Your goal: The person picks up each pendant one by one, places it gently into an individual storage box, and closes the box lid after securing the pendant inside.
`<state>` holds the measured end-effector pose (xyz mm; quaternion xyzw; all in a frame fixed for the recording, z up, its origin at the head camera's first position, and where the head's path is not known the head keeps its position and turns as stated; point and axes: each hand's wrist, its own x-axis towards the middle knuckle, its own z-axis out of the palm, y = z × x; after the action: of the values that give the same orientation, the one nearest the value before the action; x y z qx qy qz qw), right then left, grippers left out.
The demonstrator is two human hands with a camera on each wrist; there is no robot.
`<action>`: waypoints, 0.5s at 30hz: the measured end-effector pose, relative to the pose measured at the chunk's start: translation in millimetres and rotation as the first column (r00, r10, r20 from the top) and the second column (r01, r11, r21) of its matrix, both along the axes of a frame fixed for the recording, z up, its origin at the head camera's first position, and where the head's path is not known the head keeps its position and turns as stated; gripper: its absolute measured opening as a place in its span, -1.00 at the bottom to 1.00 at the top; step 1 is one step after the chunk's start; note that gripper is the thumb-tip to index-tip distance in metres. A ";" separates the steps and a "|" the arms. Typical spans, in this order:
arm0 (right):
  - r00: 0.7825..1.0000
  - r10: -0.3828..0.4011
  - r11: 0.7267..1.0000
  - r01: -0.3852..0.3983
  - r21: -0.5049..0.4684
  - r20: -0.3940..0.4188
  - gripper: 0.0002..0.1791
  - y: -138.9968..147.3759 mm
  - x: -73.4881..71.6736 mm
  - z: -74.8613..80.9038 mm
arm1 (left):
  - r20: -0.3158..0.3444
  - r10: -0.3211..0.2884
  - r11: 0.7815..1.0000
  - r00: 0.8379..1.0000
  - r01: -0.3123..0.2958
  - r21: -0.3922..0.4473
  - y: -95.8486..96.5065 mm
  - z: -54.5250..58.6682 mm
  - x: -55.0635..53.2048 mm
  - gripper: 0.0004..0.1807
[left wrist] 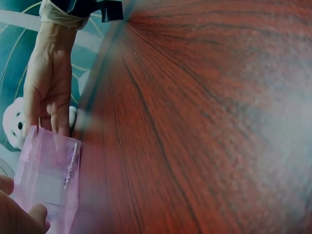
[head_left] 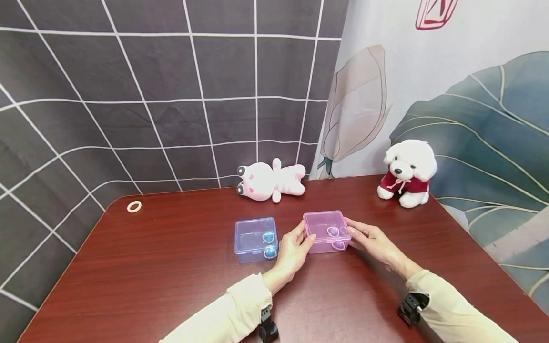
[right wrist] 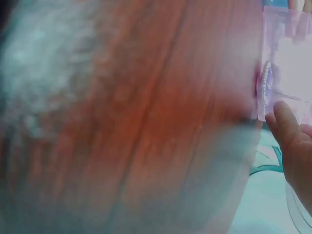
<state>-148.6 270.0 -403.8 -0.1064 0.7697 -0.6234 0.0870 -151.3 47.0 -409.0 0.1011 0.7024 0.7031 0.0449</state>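
Observation:
A small see-through pink plastic box (head_left: 328,233) with its lid down sits on the table between both hands. A purple beaded trinket shows through its lid and front wall. My left hand (head_left: 293,255) grips the box's left side, thumb at the front corner and fingers along the side. On the opposite side my right hand (head_left: 377,245) holds it, thumb by the lid's front right corner. In the left wrist view the pink box (left wrist: 46,180) spans the gap between the hands. Just left of the left hand stands a lidded blue plastic box (head_left: 253,240) with a blue beaded trinket inside.
Toward the back edge lies a pink and white plush toy (head_left: 272,181). A white plush dog (head_left: 407,174) in a red top sits at the back right corner. A pale ring (head_left: 134,206) lies at the far left of the brown table (head_left: 150,267).

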 end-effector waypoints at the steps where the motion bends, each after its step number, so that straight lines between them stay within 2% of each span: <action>1: 1.000 0.000 1.000 0.001 0.017 -0.016 -0.44 -0.5 -0.2 -0.3 | -0.012 0.002 1.000 1.000 -0.002 -0.002 0.3 -0.1 0.1 -0.41; 7: 0.996 0.028 0.997 -0.022 0.076 -0.088 -0.45 -2.3 1.3 -1.7 | -0.047 0.028 0.998 0.998 -0.030 -0.046 1.0 -0.8 1.7 -0.42; 15: 0.999 0.027 0.999 -0.026 0.035 -0.031 -0.43 -0.8 -0.8 -2.8 | -0.054 0.094 0.993 0.994 -0.097 -0.063 6.3 -0.5 0.6 -0.45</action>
<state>-149.4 269.2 -406.6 -0.1246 0.7802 -0.6071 0.0850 -150.7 53.3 -409.5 0.0840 0.7300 0.6783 -0.0034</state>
